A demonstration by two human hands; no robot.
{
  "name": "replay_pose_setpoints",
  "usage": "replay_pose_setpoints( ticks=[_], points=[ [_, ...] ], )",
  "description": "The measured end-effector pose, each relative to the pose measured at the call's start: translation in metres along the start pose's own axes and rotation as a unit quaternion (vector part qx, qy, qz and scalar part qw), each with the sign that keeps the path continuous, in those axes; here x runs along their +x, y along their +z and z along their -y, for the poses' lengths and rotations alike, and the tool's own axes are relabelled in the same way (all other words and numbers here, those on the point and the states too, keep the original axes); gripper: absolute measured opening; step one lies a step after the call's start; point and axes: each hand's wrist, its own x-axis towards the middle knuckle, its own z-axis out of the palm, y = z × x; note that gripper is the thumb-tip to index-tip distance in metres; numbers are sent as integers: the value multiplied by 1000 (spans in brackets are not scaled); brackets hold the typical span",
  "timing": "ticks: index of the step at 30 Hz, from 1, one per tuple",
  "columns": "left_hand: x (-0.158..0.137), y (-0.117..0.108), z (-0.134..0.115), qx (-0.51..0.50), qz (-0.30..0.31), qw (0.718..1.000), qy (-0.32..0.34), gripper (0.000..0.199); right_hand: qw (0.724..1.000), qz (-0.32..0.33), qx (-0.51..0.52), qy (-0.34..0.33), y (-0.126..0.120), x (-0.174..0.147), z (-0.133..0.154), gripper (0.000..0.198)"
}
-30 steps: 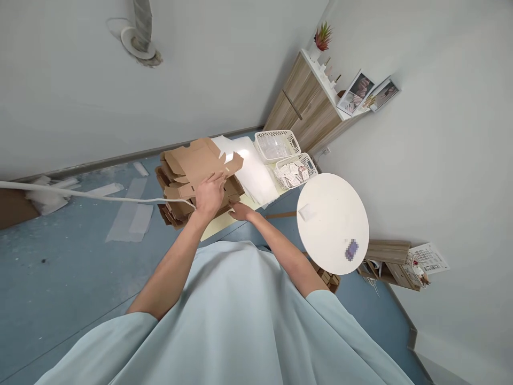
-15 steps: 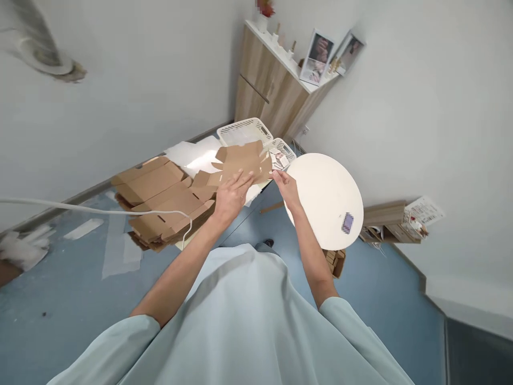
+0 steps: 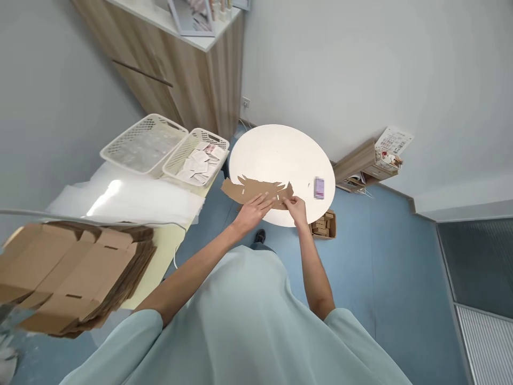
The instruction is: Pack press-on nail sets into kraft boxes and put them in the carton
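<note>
Leftmost, well to the left of the round white table (image 3: 276, 149), a stack of flattened cartons (image 3: 72, 272) lay on a pale yellow tabletop (image 3: 160, 256). On that same side, nearer the round table, I had white sheeting (image 3: 120, 195), then a white basket (image 3: 147, 126) of clear plastic and, just left of the round table, a smaller basket (image 3: 216, 139) of small white packets. A wood-grained cabinet (image 3: 224, 85) stood beyond the baskets, behind and left of the round table.

One loose flat carton (image 3: 256, 188) was over the round table's near edge, jutting past it on the left; whether it touched the top, I could not tell. My left hand (image 3: 250, 214) lay with fingers stretched across its face, the thumb's hold unclear; my right hand (image 3: 296, 209) pinched its right end. A blurred purple item (image 3: 319, 188) sat on the round table's right side. Low at its near right, a box (image 3: 334, 224) held small brown boxes on the blue floor (image 3: 344, 283); a wooden shelf unit (image 3: 356, 160) stood just right of it.
</note>
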Motion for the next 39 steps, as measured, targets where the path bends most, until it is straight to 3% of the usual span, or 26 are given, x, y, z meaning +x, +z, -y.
replay_pose_setpoints(
  ticks=[5, 9, 13, 18, 24, 30, 32, 35, 37, 39],
  points=[
    [60, 62, -7, -6, 73, 997, 28, 60, 998, -15, 42, 53, -49, 51, -54, 25],
    [96, 110, -6, -17, 137, 990, 19, 61, 994, -9, 74, 83, -71, 85, -90, 20],
    [113, 149, -1, -47, 202, 978, 8, 64, 992, 10, 56, 117, -82, 105, -124, 21],
    [117, 180, 0, -74, 252, 965, -11, 66, 987, 17, 11, 159, -85, 112, -153, 25],
    [107, 196, 2, -77, 325, 941, -54, 61, 978, 31, -45, 202, -81, 118, -178, 25],
    [82, 186, 32, -45, 369, 908, -192, 73, 961, 42, -147, 229, -89, 129, -183, 20],
    [74, 181, 39, -53, 369, 900, -225, 69, 960, 20, -199, 195, -91, 134, -176, 28],
    [69, 176, 43, -79, 355, 895, -259, 63, 958, 1, -275, 86, -84, 146, -161, 41],
    [68, 174, 43, -93, 347, 890, -280, 63, 958, 36, -283, 38, -74, 158, -151, 43],
    [70, 172, 43, -102, 348, 884, -296, 62, 954, 86, -284, 34, -62, 171, -142, 43]
  ],
)
